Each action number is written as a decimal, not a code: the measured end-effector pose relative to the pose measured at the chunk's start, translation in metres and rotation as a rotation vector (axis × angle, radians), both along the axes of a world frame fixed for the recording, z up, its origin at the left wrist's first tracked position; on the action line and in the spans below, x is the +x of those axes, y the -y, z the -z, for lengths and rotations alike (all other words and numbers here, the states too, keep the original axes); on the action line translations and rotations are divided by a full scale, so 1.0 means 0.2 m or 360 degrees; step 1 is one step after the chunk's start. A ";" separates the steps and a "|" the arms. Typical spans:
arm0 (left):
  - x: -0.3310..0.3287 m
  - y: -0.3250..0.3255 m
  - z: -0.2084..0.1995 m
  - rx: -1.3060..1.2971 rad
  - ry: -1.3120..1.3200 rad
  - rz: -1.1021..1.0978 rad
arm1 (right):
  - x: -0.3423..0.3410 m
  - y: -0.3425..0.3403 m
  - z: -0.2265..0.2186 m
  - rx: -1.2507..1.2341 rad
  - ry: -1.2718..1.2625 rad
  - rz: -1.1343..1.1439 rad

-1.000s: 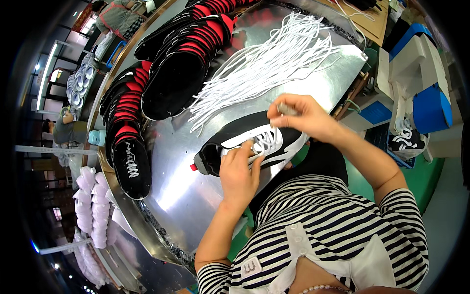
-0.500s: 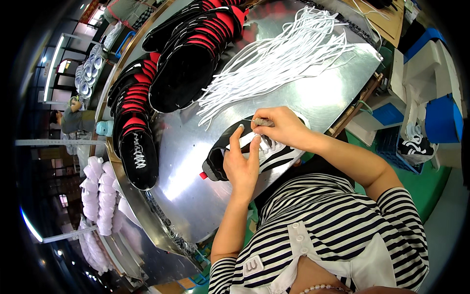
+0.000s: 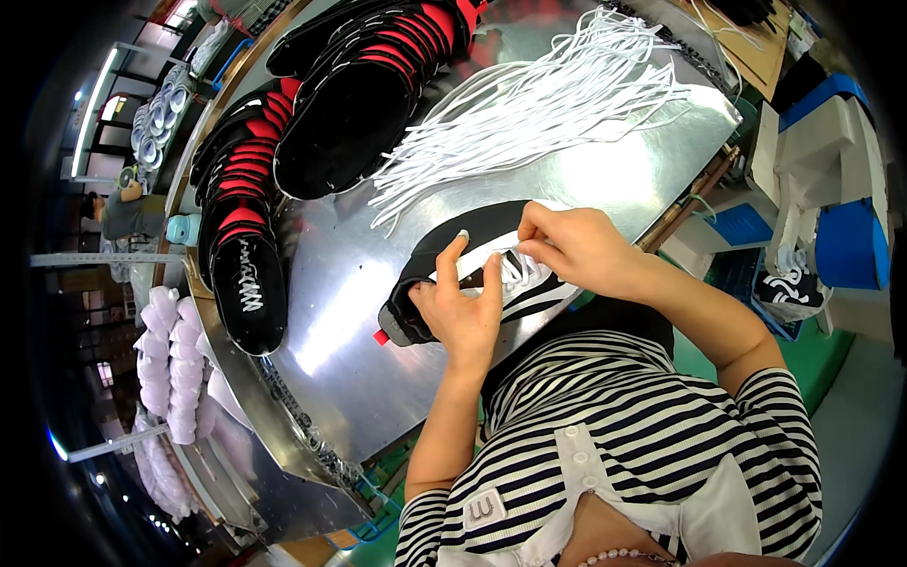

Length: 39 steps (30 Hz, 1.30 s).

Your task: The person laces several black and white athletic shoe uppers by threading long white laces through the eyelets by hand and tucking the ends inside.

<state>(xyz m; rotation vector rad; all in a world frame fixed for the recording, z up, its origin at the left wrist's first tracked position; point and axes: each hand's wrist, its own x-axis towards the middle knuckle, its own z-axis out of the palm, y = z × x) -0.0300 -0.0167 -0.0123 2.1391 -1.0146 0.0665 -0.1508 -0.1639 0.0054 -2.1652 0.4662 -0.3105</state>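
A black sneaker upper point(image 3: 484, 222) with white stripes and a small red heel tab lies near the table's front edge. White lace point(image 3: 518, 274) crosses its eyelet area. My left hand point(image 3: 460, 307) grips it by the collar, lower fingers tucked into the opening, thumb and forefinger raised along the white side panel. Over the lacing, my right hand point(image 3: 590, 250) is closed in a pinch. Whatever sits between those fingertips is too small or too hidden to name.
Loose white laces point(image 3: 529, 118) are spread across the metal table point(image 3: 359, 378). Stacked black and red uppers point(image 3: 345, 123) stand at the far left, with another row point(image 3: 248, 283) beside them. Right of the table are blue and white bins point(image 3: 850, 241).
A thin tool with a greyish handle, held in my right hand before, no longer shows. That hand has shifted slightly right and its fingers now pinch above the lacing. My left hand keeps its grip.
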 end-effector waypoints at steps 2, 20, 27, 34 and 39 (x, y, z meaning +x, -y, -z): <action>-0.01 -0.01 -0.01 0.0021 -0.0023 0.0021 | 0.01 0.01 -0.02 -0.0072 -0.0148 -0.0072; 0.01 -0.10 -0.01 -0.0284 -0.0957 0.0188 | 0.02 0.07 -0.16 0.0011 -0.0361 -0.0036; 0.04 -0.02 -0.02 -0.0199 -0.1160 0.0232 | 0.02 -0.08 0.19 0.0236 0.0284 0.0500; 0.08 -0.06 -0.07 -0.0138 -0.1338 0.0306 | 0.01 -0.08 0.18 -0.0611 0.0843 -0.0005; 0.07 -0.04 -0.05 -0.0071 -0.1374 0.0303 | 0.08 -0.09 0.23 -0.0758 0.0868 0.0013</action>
